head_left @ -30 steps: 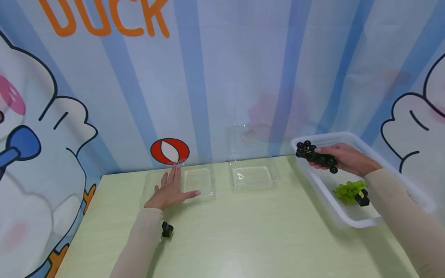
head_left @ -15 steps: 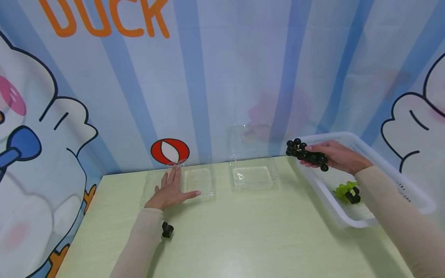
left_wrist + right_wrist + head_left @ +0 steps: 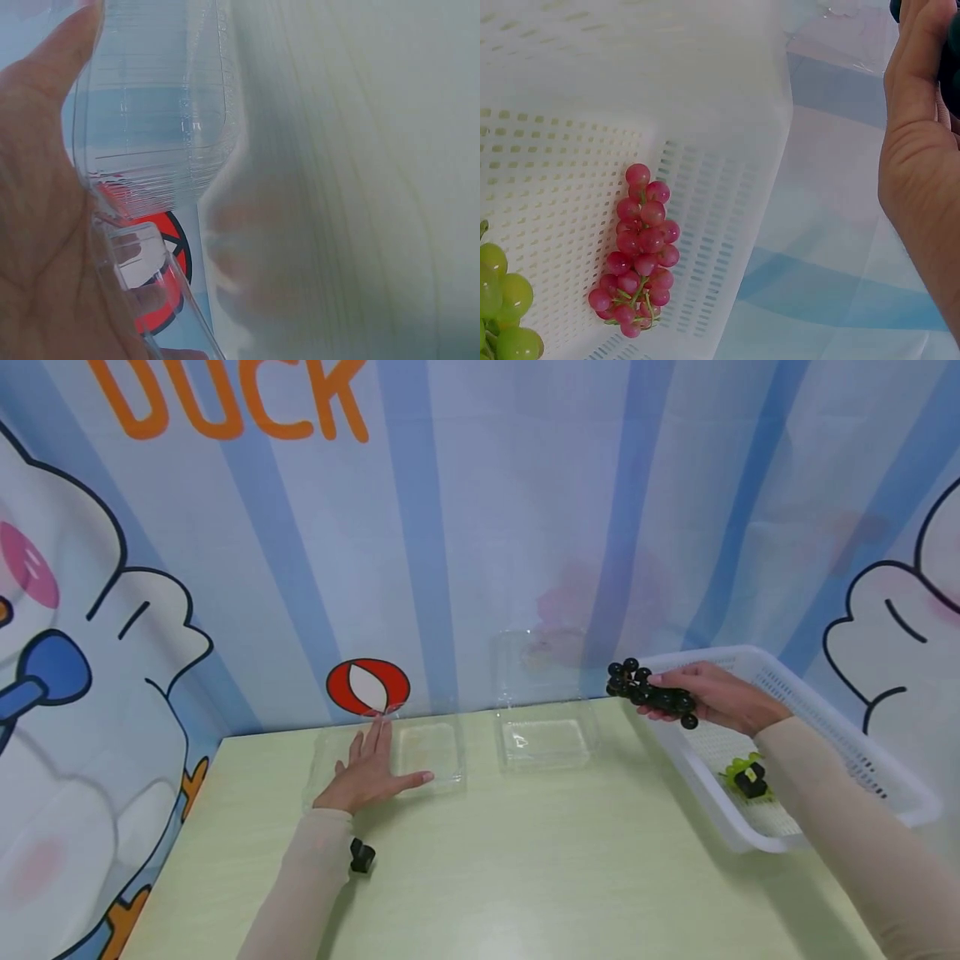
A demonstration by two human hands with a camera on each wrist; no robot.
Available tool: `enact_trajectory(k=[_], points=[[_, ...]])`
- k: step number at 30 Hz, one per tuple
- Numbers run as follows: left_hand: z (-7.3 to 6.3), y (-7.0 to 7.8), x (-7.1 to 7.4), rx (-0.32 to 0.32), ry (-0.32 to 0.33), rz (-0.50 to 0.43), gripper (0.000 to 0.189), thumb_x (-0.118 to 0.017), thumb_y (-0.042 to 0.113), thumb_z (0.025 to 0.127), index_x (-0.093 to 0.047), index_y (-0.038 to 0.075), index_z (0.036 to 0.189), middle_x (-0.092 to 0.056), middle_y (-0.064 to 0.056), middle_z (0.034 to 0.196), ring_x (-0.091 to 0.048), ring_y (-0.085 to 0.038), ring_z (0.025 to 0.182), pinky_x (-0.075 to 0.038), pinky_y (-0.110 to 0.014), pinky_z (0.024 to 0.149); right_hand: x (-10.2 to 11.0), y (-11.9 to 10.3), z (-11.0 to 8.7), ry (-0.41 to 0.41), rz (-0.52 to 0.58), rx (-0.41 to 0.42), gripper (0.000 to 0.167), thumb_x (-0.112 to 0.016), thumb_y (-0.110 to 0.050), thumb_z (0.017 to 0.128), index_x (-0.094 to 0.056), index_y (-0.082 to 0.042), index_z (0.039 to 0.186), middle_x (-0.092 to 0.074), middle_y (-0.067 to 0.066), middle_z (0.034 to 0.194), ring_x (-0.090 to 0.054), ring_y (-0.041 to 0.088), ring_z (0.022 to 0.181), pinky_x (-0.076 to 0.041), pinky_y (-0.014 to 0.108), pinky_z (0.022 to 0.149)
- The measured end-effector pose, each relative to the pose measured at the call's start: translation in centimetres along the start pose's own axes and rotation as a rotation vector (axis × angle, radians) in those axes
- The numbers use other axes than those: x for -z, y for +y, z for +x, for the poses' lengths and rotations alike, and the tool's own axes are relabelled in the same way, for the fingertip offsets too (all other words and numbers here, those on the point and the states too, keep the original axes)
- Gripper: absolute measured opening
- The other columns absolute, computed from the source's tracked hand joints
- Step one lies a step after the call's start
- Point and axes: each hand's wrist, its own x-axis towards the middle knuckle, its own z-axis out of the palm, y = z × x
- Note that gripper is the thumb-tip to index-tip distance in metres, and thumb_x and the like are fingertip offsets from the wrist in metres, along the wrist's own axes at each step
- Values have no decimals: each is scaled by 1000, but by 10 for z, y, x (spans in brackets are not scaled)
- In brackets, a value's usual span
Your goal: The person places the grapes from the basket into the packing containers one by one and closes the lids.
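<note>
A bunch of black grapes (image 3: 651, 693) is gripped in my right hand (image 3: 716, 693), over the left rim of a white plastic basket (image 3: 693, 781). My left hand (image 3: 367, 772) lies with spread fingers on a clear plastic clamshell box (image 3: 431, 752) at the back left of the table. In the left wrist view the palm and thumb lie along the edge of this clear box (image 3: 157, 112). To its right a second clear clamshell box (image 3: 547, 739) stands with its lid raised against the backdrop. The right wrist view shows only part of the black grapes (image 3: 951, 71), at its edge.
Inside the basket lie green grapes (image 3: 738, 768), partly hidden by the wrist camera, and a bunch of red grapes (image 3: 641, 247). Behind the table (image 3: 525, 860) hangs a striped blue cartoon backdrop (image 3: 510, 527).
My right hand has moved left with the black grapes, from above the basket to its left rim. The left hand and both clear boxes have stayed in place.
</note>
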Motion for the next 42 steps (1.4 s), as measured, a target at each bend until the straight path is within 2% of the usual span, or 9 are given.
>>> enact_trajectory(k=[9,14,22,30,36,42], points=[[3,1,0,0,-1,-6,132,-58,87,76,6,11,164,12,-9,171,6,-46,154,-7,-83,109,-7,-4,5,-1,8,-2,52,-56,-29,106,-53,13,137,-75,17,110,-74,24,100,-61,35,82],[4,-1,-1,4,-2,2,133,-57,88,76,7,11,164,13,-9,171,7,-46,154,-8,-82,109,-10,-6,8,2,24,-10,49,-57,-30,106,-58,11,134,-75,17,110,-74,25,100,-61,34,80],[5,-3,-1,-6,15,25,133,-54,89,76,6,10,164,12,-10,171,8,-46,154,-5,-83,109,-15,-11,14,-10,37,-10,49,-56,-28,106,-58,12,134,-75,19,110,-74,27,101,-61,35,83],[4,-4,-2,-10,24,26,133,-55,90,76,5,10,164,11,-10,171,7,-46,154,-5,-84,108,-21,-14,16,-13,32,-19,43,-57,-29,106,-62,7,130,-75,19,110,-74,27,100,-61,35,82],[4,-4,-3,-12,20,26,133,-55,90,75,4,10,164,10,-10,171,6,-47,154,-5,-84,107,-26,-14,21,-27,80,-25,36,-57,-26,106,-67,3,124,-75,21,109,-75,28,97,-61,36,82],[1,-2,-3,-9,18,18,132,-56,89,76,5,11,164,9,-11,171,7,-47,154,-4,-84,107,-30,-14,26,-33,79,-25,46,-58,-27,105,-59,10,134,-75,21,110,-75,26,96,-61,36,82]])
